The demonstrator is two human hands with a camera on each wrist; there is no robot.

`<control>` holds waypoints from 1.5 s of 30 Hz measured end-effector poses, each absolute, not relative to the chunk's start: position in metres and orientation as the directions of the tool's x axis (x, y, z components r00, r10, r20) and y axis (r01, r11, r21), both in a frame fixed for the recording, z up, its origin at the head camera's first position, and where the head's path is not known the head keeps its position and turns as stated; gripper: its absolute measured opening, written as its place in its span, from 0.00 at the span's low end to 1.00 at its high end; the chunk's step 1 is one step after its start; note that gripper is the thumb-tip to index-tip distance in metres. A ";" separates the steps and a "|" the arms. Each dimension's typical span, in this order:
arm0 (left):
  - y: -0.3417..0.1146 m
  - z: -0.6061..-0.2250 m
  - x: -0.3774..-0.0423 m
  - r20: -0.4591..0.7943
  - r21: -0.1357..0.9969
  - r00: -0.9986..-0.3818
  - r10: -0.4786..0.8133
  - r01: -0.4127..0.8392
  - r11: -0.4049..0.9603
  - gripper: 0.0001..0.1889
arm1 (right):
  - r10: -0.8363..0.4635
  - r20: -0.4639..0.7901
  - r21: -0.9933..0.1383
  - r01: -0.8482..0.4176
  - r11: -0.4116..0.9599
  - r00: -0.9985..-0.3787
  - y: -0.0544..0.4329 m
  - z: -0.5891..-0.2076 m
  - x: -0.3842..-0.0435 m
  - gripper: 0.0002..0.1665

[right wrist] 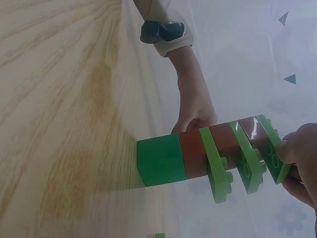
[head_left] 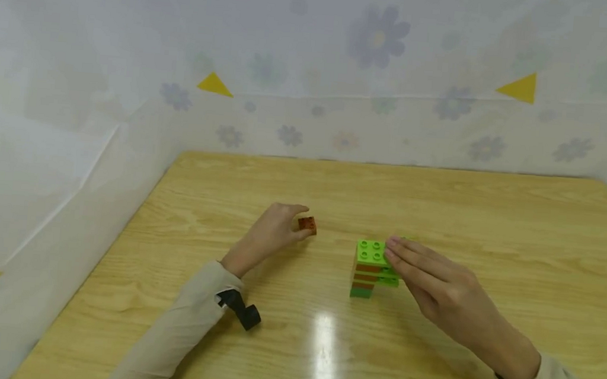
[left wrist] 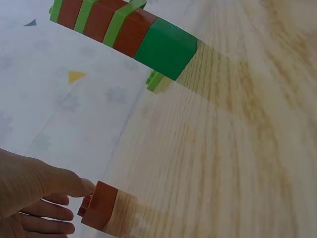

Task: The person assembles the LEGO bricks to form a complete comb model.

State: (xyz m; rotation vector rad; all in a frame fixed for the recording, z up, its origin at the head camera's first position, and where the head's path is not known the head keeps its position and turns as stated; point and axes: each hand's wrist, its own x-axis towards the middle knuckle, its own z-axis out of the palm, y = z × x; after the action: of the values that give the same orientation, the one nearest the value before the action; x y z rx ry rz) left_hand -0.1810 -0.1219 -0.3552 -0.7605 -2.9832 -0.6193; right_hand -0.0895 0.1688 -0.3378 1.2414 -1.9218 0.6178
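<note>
A block tower [head_left: 368, 268] stands upright on the table. Its base is a dark green block [right wrist: 159, 161]; above it, brown blocks [left wrist: 101, 17] alternate with light green plates that jut out toward the right. At the protruding end of the top light green plate [head_left: 370, 252], my right hand [head_left: 451, 290] pinches the plate between thumb and fingers. Farther left, a small brown block [head_left: 308, 225] with studs rests on the table. My left hand [head_left: 273, 229] is beside it, thumb at the block's near edge and the other fingers spread loosely around the far side.
Behind the tower lies another light green piece [left wrist: 154, 79], mostly covered by my right hand in the head view. The wooden table [head_left: 261, 180] meets a flower-patterned white sheet [head_left: 309, 118] at the back and left. A wrist camera [head_left: 240, 309] sits on my left sleeve.
</note>
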 end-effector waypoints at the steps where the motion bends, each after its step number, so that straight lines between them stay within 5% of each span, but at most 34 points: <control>1: -0.122 -0.356 -0.182 0.086 0.363 -0.887 0.454 0.452 0.815 0.24 | -0.548 0.800 0.004 -0.911 0.413 -0.244 0.169 -0.338 -0.090 0.22; 19: -0.121 -0.370 -0.183 0.096 0.420 -0.878 0.469 0.463 0.781 0.17 | -0.552 0.801 0.014 -0.914 0.406 -0.233 0.168 -0.341 -0.092 0.22; 29: -0.115 -0.354 -0.177 0.205 0.461 -0.825 0.527 0.556 0.691 0.18 | -0.552 0.800 0.021 -0.910 0.414 -0.233 0.168 -0.341 -0.093 0.22; 45: -0.092 -0.317 -0.137 0.603 0.447 -0.521 0.604 0.848 0.285 0.21 | -0.553 0.788 0.008 -0.895 0.446 -0.269 0.168 -0.343 -0.094 0.24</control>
State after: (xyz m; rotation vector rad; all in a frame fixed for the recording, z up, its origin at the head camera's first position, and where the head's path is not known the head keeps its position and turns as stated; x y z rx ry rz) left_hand -0.1369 -0.0920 -0.3169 -1.3204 -2.2422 -1.0831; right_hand -0.0945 0.1685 -0.3432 1.2145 -1.9536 0.5837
